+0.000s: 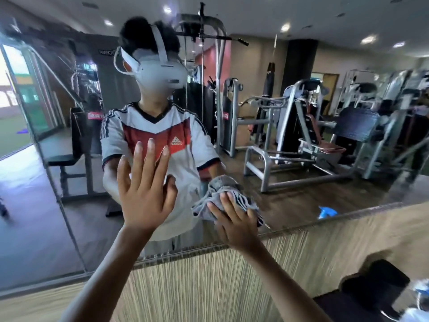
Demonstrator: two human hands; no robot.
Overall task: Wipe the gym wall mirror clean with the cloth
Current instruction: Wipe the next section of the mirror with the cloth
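Your right grip [234,219] presses the cloth [222,189] on the mirror [301,194], fingers straight. Left of it, your left grip [144,194] rests spread open, empty.

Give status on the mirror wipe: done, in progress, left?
Done: no wiped patch stands out on the mirror. In hand: right hand presses the cloth on the glass near its lower edge; left hand lies open against it. Left: probably most of the glass, above and to both sides.

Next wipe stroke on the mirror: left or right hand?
Right. The right hand presses the crumpled grey cloth against the large wall mirror; the left hand is bare, spread flat on it.
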